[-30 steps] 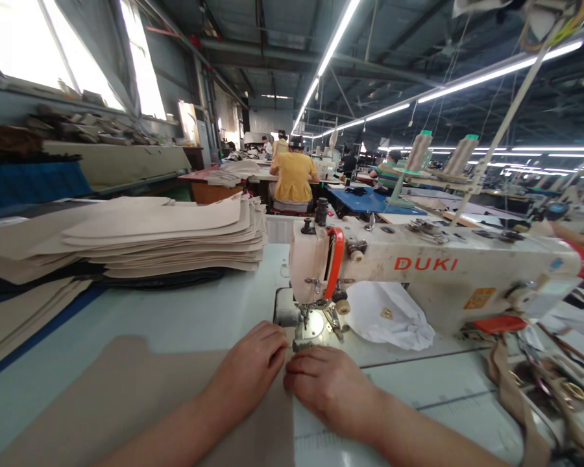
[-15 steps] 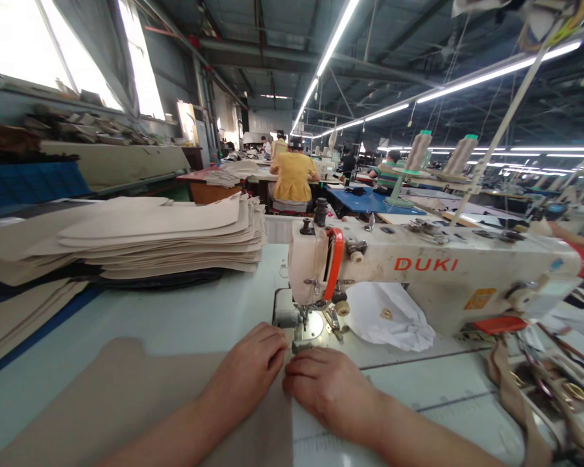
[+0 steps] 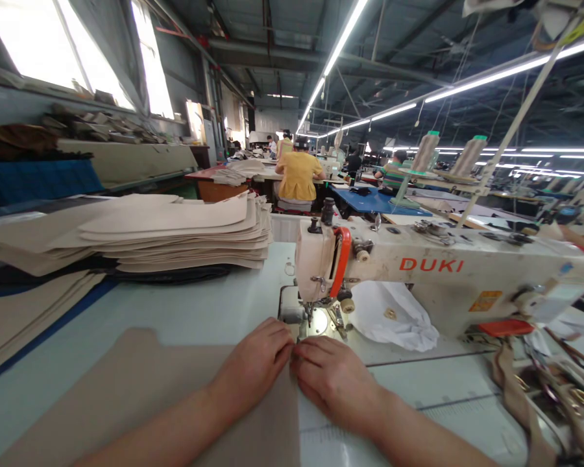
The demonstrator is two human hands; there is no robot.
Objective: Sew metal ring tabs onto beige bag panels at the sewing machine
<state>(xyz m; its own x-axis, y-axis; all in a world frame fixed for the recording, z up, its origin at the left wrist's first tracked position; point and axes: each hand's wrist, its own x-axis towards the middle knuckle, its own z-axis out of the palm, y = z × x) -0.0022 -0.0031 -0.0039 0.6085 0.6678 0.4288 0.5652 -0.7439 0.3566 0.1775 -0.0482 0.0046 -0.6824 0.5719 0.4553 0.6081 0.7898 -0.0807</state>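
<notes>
My left hand (image 3: 255, 366) lies with curled fingers pressed on a tan fabric panel (image 3: 126, 395) spread over the pale table. My right hand (image 3: 335, 379) rests beside it at the panel's right edge, fingers bent and pinching that edge. Both fingertips meet just in front of the needle and presser foot (image 3: 316, 321) of a cream DUKI sewing machine (image 3: 438, 272). The fabric's front edge under the fingers is hidden.
A stack of cut tan panels (image 3: 175, 230) sits at the back left of the table. White cloth (image 3: 394, 318) lies behind the needle. Brown straps with metal rings (image 3: 530, 402) lie at the right. A person in a yellow top (image 3: 296, 178) sits farther off.
Both hands have slid the fabric edge a little forward, closer to the presser foot; the fingertips are now nearer together. The view shifted slightly.
</notes>
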